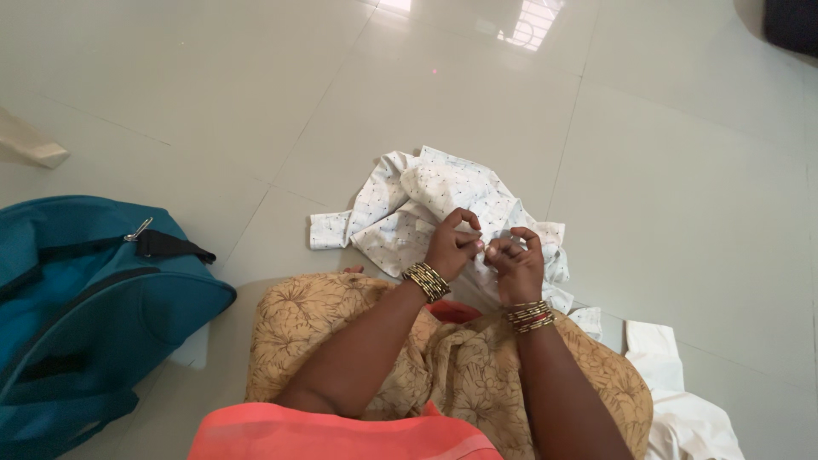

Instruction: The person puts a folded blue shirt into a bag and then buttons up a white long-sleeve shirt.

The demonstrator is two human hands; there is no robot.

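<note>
Where the person sits on the pale glossy tiled floor (665,196), a tan flower-patterned cloth (341,332) covers the lap nearest the camera, with an orange hem below it. Both forearms reach forward from there, each wrist ringed with gold bangles. The left hand (453,243) and the right hand (515,260) meet just beyond the lap cloth, fingertips pinched together on a fold of a white dotted shirt (426,200); the left hand's fingers are curled into a loop, the right hand's fingers bent down onto the fabric. The shirt lies crumpled on the floor, touching the far edge of the lap cloth, one sleeve stretched out to the left. A teal bag (77,298) with a black strap sits left of the lap cloth, and a plain white garment (682,400) lies right of it. Farther off, window light glints on the tiles.
</note>
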